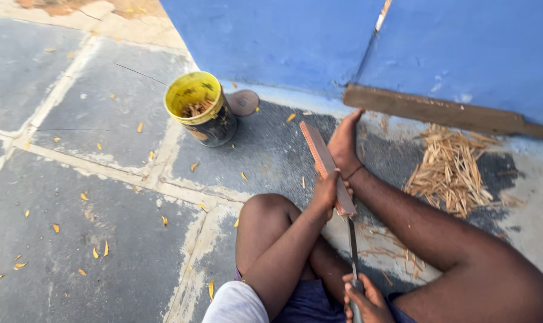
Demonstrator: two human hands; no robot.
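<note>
Flat reddish-brown wooden slat (326, 165) propped slantwise against right foot (345, 143), just above crossed legs. Left hand (325, 190) wrapped around slat near lower end. Right hand (364, 296) clenched on handle of long dark blade (353, 251), tip at slat's end. Splitting step apparently underway; next stroke needs steady slat. Pile of pale wood slivers (449, 170) beside leg. Blade edge contact unclear; right hand partly cropped.

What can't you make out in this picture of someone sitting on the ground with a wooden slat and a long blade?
- Right hand gripping the long metal blade: the handle is cut off by the bottom edge of the head view.
- Yellow-rimmed dark bucket: the brownish bits inside are too small to identify.
- Reddish wooden slat: its lower end is hidden by the left hand.
</note>
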